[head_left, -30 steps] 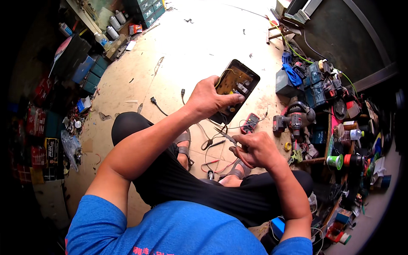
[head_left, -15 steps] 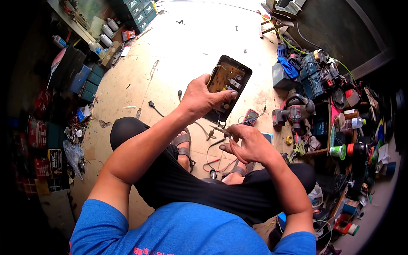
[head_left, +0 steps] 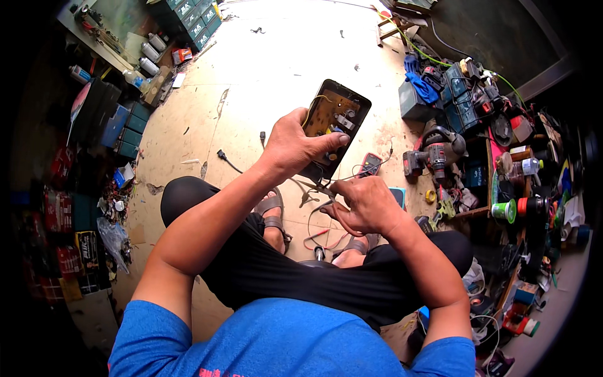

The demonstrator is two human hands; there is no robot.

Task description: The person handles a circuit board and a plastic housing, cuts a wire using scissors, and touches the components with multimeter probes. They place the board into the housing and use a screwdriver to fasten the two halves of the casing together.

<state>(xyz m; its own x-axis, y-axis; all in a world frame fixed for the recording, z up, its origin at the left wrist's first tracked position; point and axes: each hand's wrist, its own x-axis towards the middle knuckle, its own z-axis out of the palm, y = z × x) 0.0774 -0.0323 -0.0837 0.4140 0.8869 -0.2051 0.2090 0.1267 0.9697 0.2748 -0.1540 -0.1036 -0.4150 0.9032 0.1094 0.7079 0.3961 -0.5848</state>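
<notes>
My left hand grips an open black electronic casing, thumb across the brown circuit board with its small components and a yellow wire along one edge. My right hand is closed on scissors with reddish loop handles; their blades reach the dark wires at the casing's lower end, and whether they touch is unclear. On the floor beyond lie a red multimeter and a black plug on a cable. Red and black test leads lie between my sandaled feet.
At right, a cordless power tool, battery boxes, spools and clutter crowd a low wooden shelf. At left stand stacked boxes, spray cans and a plastic bag. My crossed legs frame the working area.
My right hand has moved up and slightly left, bringing the scissor blades to the casing's lower end. The casing sits a little higher and further left in the picture.
</notes>
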